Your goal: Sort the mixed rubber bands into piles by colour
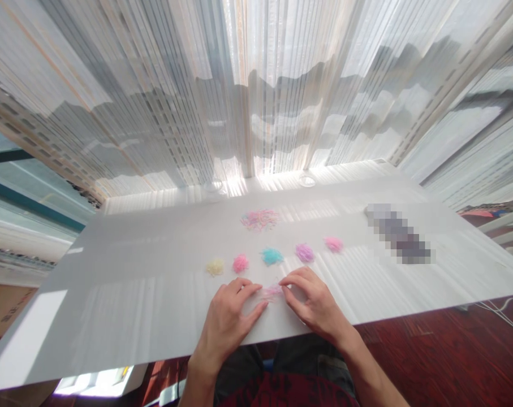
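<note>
A small loose heap of thin pink and purple strands (272,291) lies on the white table between my hands. My left hand (233,308) rests at its left side, thumb and forefinger apart, nothing visible between them. On the right, my right hand (313,299) has thumb and fingertip pinched together at the heap's edge; whatever is in the pinch is too small to make out. Just beyond sits a row of colour-sorted piles: yellow (215,267), bright pink (240,263), turquoise (272,256), purple (304,252) and light pink (333,244). Farther back lies a mixed-colour pile (259,220).
The white table (146,305) reaches back to a striped sheer curtain (222,102). A pixelated dark object (398,234) lies at the right. Two clear round items (307,181) stand by the curtain. White cables (504,314) run over the red-brown floor (443,356).
</note>
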Demonstrator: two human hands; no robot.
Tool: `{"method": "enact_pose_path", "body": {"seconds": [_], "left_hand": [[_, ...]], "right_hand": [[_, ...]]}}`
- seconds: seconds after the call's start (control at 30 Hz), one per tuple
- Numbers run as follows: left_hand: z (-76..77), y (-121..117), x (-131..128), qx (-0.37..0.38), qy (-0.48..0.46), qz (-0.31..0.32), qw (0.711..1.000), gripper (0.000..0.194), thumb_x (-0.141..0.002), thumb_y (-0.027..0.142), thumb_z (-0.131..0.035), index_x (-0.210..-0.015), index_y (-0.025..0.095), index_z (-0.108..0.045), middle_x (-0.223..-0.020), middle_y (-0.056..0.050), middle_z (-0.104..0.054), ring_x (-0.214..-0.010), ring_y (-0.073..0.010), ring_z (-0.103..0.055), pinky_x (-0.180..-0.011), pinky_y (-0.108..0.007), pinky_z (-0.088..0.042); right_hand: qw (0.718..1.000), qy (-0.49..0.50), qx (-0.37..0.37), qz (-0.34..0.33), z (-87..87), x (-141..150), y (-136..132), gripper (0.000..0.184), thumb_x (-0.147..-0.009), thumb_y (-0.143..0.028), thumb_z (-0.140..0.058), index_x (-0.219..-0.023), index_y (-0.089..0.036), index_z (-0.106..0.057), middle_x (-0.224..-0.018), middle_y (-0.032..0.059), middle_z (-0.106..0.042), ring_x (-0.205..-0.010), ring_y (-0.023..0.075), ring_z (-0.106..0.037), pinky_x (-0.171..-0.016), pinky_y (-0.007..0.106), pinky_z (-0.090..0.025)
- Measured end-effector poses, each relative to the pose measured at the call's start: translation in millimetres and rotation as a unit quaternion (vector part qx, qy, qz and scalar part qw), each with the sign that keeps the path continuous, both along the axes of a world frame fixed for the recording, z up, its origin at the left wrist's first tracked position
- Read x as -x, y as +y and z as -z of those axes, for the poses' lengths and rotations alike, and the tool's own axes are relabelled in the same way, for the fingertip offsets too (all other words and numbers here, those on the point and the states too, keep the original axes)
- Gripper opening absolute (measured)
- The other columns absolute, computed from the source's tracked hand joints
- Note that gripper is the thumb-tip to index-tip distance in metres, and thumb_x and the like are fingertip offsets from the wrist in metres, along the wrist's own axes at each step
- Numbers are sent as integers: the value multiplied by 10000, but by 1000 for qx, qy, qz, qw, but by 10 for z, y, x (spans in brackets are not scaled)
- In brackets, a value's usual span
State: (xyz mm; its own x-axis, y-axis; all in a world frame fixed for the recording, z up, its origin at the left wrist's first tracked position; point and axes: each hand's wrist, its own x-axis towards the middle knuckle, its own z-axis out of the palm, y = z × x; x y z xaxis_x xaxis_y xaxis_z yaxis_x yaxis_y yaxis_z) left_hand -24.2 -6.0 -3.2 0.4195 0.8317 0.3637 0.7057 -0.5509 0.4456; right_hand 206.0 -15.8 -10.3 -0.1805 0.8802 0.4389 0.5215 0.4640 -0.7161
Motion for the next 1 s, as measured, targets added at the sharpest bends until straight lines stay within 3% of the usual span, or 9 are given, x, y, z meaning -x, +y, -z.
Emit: {"method": "enact_pose_path", "body": {"seconds": [0.17, 0.4, 1.0], "left_hand": [[48, 17, -59, 0, -4, 20, 1000, 94, -982, 263, -674, -1040, 249, -747, -916, -19, -729, -744, -184, -663, -709, -312, -501], [61, 26, -87, -10, -31, 23, 999, 159, -1034, 269, -602, -1007, 242, -757, -882, -20, -719, -735, -171, -643, -707, -308, -472], [73, 11, -84, -14, -63, 10, 998, 86, -956, 213, -704, -1010, 245, -762, -892, -9, -730, -729, -170, -638, -690, -296, -509]], "right_hand": [[999, -31, 4, -27, -2, -5, -1, 112, -971, -156, -637, -1032, -227, -698, -954, 64, -697, -915, 232, -643, -832, 381, -551], [997, -65, 17, -47, 0, -16, -5, 126, -943, -165, -711, -1056, -221, -709, -973, 62, -684, -927, 239, -618, -826, 379, -525], [996, -81, -1, -45, 54, -6, 7, 89, -961, -138, -690, -997, -220, -697, -926, 45, -664, -885, 224, -594, -810, 373, -501]]}}
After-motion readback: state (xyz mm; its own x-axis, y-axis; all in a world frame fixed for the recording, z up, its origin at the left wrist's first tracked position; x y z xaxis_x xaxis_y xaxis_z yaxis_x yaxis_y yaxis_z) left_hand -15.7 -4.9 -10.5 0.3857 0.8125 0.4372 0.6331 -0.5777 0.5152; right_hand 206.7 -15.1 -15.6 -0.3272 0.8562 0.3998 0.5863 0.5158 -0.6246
